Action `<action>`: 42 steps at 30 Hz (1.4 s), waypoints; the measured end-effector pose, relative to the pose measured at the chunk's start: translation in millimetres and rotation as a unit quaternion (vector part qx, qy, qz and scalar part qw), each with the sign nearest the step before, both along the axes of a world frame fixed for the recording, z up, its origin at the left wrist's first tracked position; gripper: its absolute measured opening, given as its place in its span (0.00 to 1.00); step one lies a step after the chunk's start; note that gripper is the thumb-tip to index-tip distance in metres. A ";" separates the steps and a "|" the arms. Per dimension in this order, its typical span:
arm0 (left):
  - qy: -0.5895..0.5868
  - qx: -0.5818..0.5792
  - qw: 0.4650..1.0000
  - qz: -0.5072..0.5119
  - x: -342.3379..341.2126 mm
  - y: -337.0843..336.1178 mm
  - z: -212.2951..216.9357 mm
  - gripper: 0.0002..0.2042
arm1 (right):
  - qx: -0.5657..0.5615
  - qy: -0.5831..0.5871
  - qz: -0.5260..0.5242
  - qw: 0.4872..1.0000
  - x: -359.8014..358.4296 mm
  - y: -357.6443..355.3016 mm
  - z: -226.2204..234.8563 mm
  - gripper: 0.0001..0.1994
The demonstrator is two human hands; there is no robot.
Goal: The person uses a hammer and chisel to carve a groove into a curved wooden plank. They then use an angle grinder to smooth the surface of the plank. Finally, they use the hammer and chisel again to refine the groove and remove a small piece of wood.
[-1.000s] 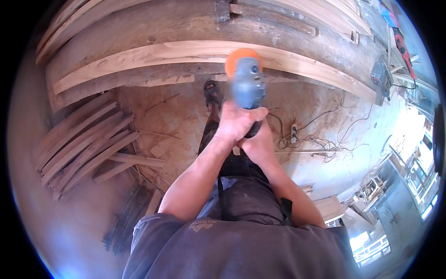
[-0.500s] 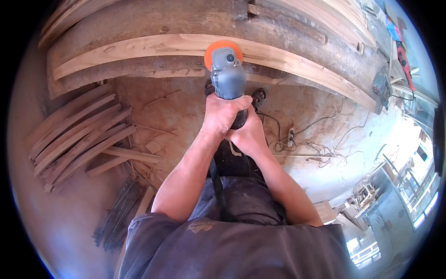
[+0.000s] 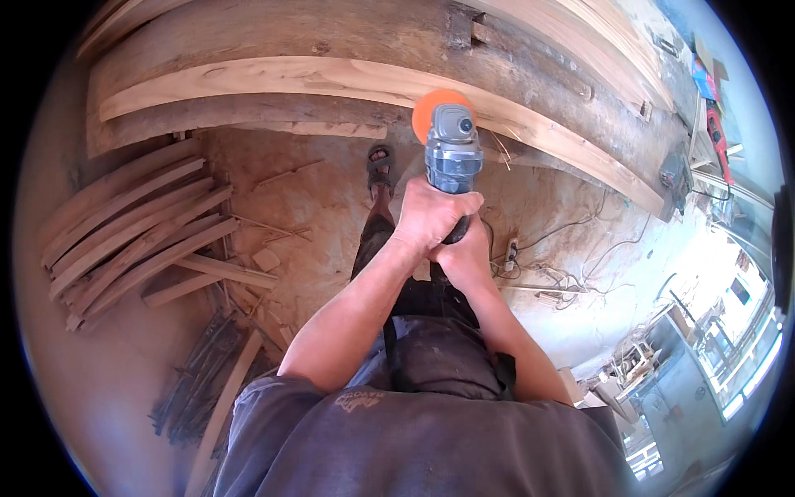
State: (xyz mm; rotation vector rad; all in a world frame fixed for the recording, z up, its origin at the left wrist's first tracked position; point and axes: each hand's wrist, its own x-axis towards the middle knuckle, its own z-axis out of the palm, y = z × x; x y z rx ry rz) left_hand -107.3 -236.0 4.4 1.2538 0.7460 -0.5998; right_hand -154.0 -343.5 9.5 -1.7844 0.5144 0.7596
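Note:
Both my hands are wrapped round a grey angle grinder with an orange disc at its far end. My left hand is closed round the body just behind the head. Closer to me, my right hand grips the dark rear handle, partly behind the left. The disc lies over a long, pale, curved wooden strip on the workbench; its contact face is hidden. Thin orange streaks show just right of the grinder, by the strip's near edge.
Curved wooden pieces are stacked on the floor at left, with dark thin rods nearer me. Cables and a power strip lie at right. More planks and a red power tool rest at far right.
The grinder and both hands have shifted right along the curved strip. Thin orange streaks now show beside it. My sandalled foot has come into fuller view on the floor.

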 end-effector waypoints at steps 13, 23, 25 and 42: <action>-0.011 -0.100 0.995 -0.007 -4.3 14.6 -3.3 0.16 | 0.042 -0.053 -0.026 0.997 6.5 4.3 7.9 0.32; 0.002 -0.135 0.991 -0.014 -7.1 7.6 -3.5 0.18 | 0.051 -0.021 -0.050 0.997 -0.8 0.4 0.9 0.33; 0.005 -0.124 0.992 -0.009 -8.4 18.7 -0.5 0.18 | 0.002 -0.035 0.036 0.999 6.0 2.4 7.4 0.32; 0.015 -0.110 0.994 -0.020 1.2 4.3 0.6 0.16 | 0.031 -0.038 -0.015 0.999 9.1 -8.5 1.5 0.29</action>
